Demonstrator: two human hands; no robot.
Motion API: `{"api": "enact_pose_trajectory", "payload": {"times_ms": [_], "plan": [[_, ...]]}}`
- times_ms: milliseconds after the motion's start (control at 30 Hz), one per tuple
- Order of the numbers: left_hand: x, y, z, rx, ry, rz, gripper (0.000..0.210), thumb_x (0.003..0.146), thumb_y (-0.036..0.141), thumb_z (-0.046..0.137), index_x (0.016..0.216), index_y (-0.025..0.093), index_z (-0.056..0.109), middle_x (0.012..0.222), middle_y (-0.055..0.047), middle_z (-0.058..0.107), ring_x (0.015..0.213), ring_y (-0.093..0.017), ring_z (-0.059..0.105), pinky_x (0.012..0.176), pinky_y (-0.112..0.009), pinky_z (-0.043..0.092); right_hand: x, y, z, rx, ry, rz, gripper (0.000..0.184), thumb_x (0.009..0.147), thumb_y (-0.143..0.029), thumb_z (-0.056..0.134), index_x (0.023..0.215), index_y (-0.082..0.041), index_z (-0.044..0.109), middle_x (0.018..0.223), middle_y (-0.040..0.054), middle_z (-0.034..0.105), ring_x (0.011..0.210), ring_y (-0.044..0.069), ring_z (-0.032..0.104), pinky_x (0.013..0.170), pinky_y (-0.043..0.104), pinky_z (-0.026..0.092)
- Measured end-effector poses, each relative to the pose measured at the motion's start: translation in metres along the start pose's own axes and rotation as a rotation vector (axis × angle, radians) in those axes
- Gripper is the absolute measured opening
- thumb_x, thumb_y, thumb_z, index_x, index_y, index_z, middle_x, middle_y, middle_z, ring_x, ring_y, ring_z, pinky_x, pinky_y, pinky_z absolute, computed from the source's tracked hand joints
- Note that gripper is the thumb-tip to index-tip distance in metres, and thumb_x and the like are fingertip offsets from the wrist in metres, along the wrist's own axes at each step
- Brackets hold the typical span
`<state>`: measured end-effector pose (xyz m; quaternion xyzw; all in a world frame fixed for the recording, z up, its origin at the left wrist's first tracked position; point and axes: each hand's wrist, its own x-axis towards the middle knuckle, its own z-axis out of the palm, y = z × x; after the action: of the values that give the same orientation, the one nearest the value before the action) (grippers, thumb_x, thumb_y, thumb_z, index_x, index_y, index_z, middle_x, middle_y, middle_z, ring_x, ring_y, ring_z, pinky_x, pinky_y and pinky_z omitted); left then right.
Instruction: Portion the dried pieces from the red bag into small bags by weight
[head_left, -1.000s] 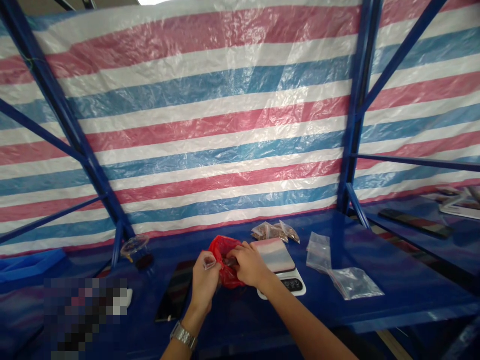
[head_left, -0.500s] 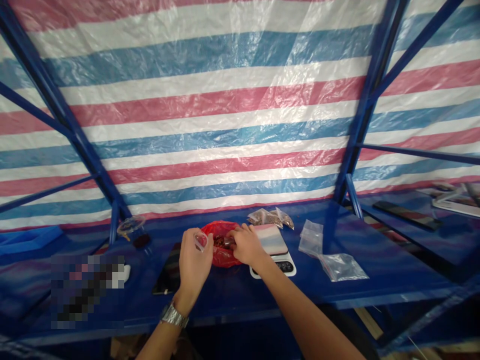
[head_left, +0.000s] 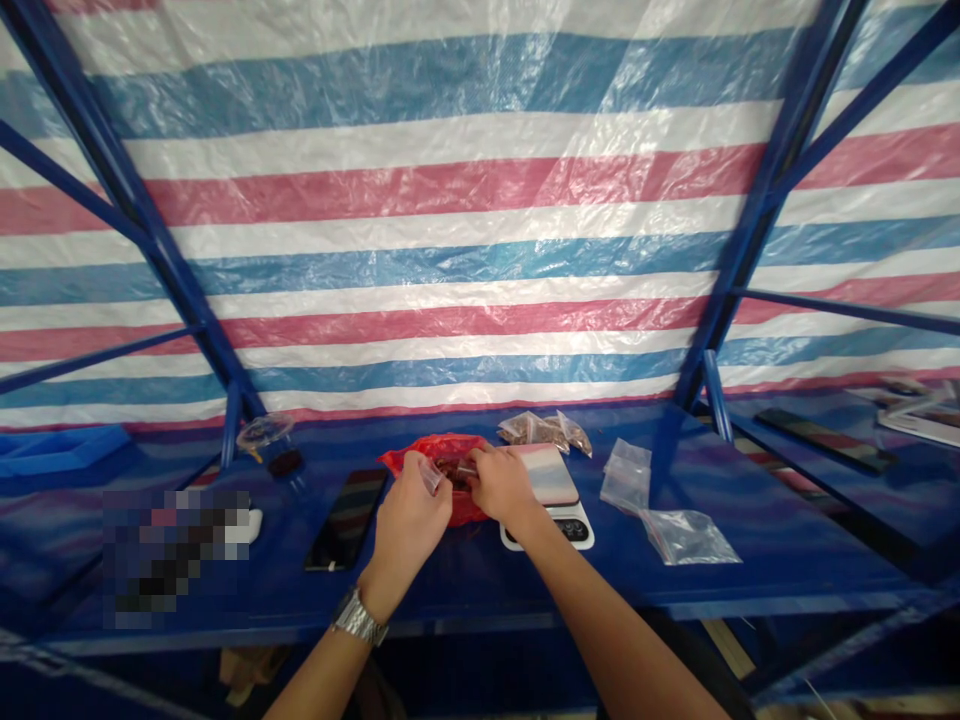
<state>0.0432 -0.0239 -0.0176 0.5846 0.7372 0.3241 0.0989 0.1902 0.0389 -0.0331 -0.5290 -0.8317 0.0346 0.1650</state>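
A red plastic bag [head_left: 472, 508] lies opened on the blue table, with dark reddish-brown dried bits [head_left: 450, 468] inside. My left hand [head_left: 412, 512] is closed on a small clear plastic bag [head_left: 430, 476], held at the red bag's left side over its mouth. In my right hand [head_left: 504, 486], fingers pinched, is a small shiny scoop [head_left: 466, 468] that reaches in among the bits; its full shape is hidden by the fingers. Just right of that hand stands a white kitchen scale [head_left: 551, 480], partly covered by my wrist.
Filled clear bags [head_left: 536, 430] lie behind the scale. Flat clear zip bags [head_left: 690, 535] are at the right. Leftward are a black phone [head_left: 346, 520] and a clear plastic cup [head_left: 274, 445] with dark contents. Blue frame posts [head_left: 739, 255] rise before a striped sheet.
My left hand has moved right with the clear bag, closer to my right hand and over the red bag's contents. The view has shifted slightly. My right hand stays at the red bag.
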Motion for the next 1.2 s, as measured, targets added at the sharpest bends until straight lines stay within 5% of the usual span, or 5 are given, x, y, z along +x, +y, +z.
{"api": "enact_pose_trajectory", "payload": {"times_ms": [200, 567, 833, 1033, 1200], "plan": [[-0.004, -0.02, 0.008, -0.006, -0.034, -0.017, 0.023, 0.089, 0.041, 0.061, 0.097, 0.025, 0.046, 0.086, -0.009, 0.072, 0.076, -0.028, 0.073, 0.062, -0.03, 0.041, 0.001, -0.001, 0.001, 0.005, -0.002, -0.007, 0.031, 0.088, -0.019, 0.062, 0.119, -0.018, 0.069, 0.124, 0.0137, 0.07, 0.111, 0.028, 0.067, 0.098, 0.039, 0.043], [0.026, -0.037, 0.026, -0.434, 0.046, 0.079, 0.031, 0.066, -0.001, 0.053, 0.086, 0.022, 0.051, 0.077, 0.002, 0.062, 0.072, -0.017, 0.061, 0.072, -0.028, 0.046, -0.006, -0.006, -0.007, 0.005, -0.081, 0.006, 0.029, 0.091, -0.026, 0.06, 0.115, -0.013, 0.07, 0.119, 0.0168, 0.071, 0.113, 0.031, 0.066, 0.098, 0.04, 0.044], [0.018, -0.016, 0.005, -0.006, 0.224, 0.138, 0.02, 0.083, 0.008, 0.053, 0.096, 0.024, 0.052, 0.095, -0.006, 0.065, 0.092, -0.025, 0.062, 0.078, -0.032, 0.044, -0.01, -0.005, -0.006, -0.043, -0.062, 0.017, 0.032, 0.09, -0.024, 0.06, 0.118, -0.011, 0.069, 0.122, 0.0197, 0.069, 0.114, 0.033, 0.064, 0.1, 0.043, 0.043], [0.006, -0.014, 0.009, 0.095, -0.022, -0.004, 0.013, 0.094, 0.027, 0.053, 0.106, 0.023, 0.053, 0.111, -0.011, 0.059, 0.085, -0.026, 0.066, 0.07, -0.033, 0.044, 0.003, -0.003, -0.011, -0.125, 0.009, -0.104, 0.038, 0.086, -0.008, 0.056, 0.122, -0.013, 0.068, 0.127, 0.0173, 0.066, 0.118, 0.032, 0.058, 0.099, 0.043, 0.038], [0.019, -0.028, 0.033, -0.185, -0.118, -0.061, 0.011, 0.091, 0.024, 0.06, 0.098, 0.019, 0.052, 0.097, -0.009, 0.061, 0.084, -0.023, 0.065, 0.075, -0.032, 0.045, 0.031, 0.0, -0.02, -0.223, -0.098, -0.226, 0.032, 0.085, -0.009, 0.06, 0.114, -0.012, 0.072, 0.119, 0.0169, 0.072, 0.117, 0.031, 0.059, 0.098, 0.04, 0.037]]}}
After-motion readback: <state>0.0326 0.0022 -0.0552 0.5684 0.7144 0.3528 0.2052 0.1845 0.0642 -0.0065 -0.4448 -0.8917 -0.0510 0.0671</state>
